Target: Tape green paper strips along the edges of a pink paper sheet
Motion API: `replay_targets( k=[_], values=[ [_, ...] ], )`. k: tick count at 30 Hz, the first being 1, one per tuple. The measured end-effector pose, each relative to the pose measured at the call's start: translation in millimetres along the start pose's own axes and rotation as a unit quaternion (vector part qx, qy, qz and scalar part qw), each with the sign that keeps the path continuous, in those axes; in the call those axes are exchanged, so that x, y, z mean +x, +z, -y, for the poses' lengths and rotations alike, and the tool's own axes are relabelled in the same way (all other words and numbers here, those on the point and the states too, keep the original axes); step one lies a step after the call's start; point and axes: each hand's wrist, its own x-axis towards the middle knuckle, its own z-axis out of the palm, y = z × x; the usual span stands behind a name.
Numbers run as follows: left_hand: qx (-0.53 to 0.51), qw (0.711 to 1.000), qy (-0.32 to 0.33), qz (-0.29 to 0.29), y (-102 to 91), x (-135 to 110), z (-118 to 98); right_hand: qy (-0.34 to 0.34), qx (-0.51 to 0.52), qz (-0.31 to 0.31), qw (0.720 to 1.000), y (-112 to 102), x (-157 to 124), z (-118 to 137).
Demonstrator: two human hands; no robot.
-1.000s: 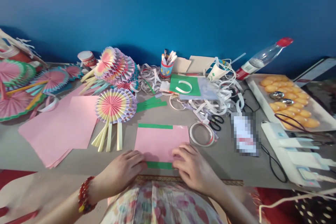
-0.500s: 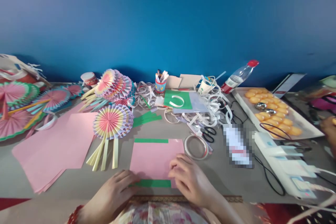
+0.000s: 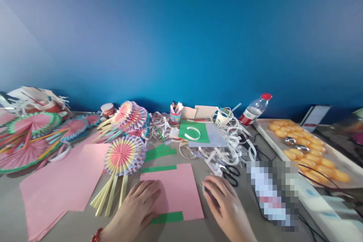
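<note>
A pink sheet of paper point(image 3: 178, 191) lies in front of me, with a green strip point(image 3: 159, 169) along its far edge and another green strip point(image 3: 168, 217) along its near edge. My left hand point(image 3: 138, 206) rests flat over the sheet's left side, fingers stretched out. To the right of the sheet, my right hand point(image 3: 224, 202) curls its fingers around a roll of tape point(image 3: 203, 188); only a thin pale edge of the roll shows. Black-handled scissors point(image 3: 231, 175) lie just beyond that hand. A folded paper fan point(image 3: 124, 155) with pale yellow strips sits left of the sheet.
More pink sheets point(image 3: 62, 185) and several paper fans point(image 3: 34, 124) cover the left. At the back are a pen cup point(image 3: 175, 116), white paper strips point(image 3: 215, 153) and a bottle point(image 3: 255, 109). A tray of yellow rounded items point(image 3: 266, 130), a blurred-out phone and a power strip point(image 3: 314, 196) stand right.
My right hand has left the pink sheet and moved right onto the roll of tape. The sheet has turned slightly under my left hand. The view has tilted up.
</note>
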Motion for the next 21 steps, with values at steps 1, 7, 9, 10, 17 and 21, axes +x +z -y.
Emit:
replay_targets(
  k=[1,7,9,10,17,21],
  values=[
    [0.003,1.000,0.005,-0.004,-2.6,4,1,-0.006,-0.006,-0.015,1.000,3,-2,-5],
    [0.022,0.998,-0.037,-0.042,-31.2,64,5,-0.039,-0.008,-0.094,0.995,21,-6,-21],
    [0.049,0.996,-0.071,-0.025,-35.3,92,11,-0.042,-0.003,-0.097,0.994,22,-7,-22],
    [0.069,0.994,-0.082,-0.010,-35.1,105,14,-0.044,0.000,-0.094,0.995,22,-7,-23],
    [0.116,0.989,-0.079,0.036,-14.0,153,32,-0.035,-0.022,-0.048,0.998,15,-10,-21],
    [0.131,0.987,-0.063,0.064,-10.5,157,35,-0.027,-0.043,-0.002,0.999,14,-11,-20]
  ],
)
